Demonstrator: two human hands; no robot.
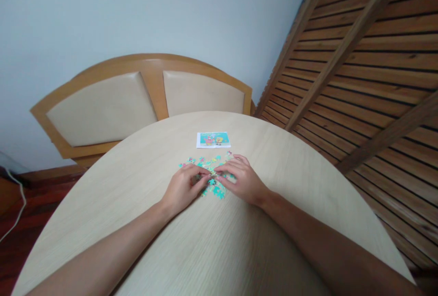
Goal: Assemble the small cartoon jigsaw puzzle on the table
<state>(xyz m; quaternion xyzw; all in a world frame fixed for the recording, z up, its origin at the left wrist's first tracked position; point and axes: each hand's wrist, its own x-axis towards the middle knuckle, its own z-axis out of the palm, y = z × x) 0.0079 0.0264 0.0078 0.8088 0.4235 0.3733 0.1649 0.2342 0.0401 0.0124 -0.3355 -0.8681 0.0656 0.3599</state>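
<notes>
Small jigsaw puzzle pieces (219,191), mostly turquoise with bits of pink and yellow, lie in a loose heap on the round table. Over the heap, my left hand (183,185) has thumb and index finger pinched on a small puzzle piece (213,174). Close by on the other side, my right hand (244,178) is closed in a pinch at a puzzle piece too, its fingertips almost meeting the left ones. The pieces at the fingertips are too small to make out well. Beyond the heap lies a picture card (215,140) with a pink and a yellow cartoon figure on turquoise.
The pale wood table (143,236) has a curved edge. Behind it stands a wooden bench or chair back (152,84) with cream panels, against a light wall (153,8). Slatted wood (359,68) rises on the right. A white cable (21,195) hangs at the left.
</notes>
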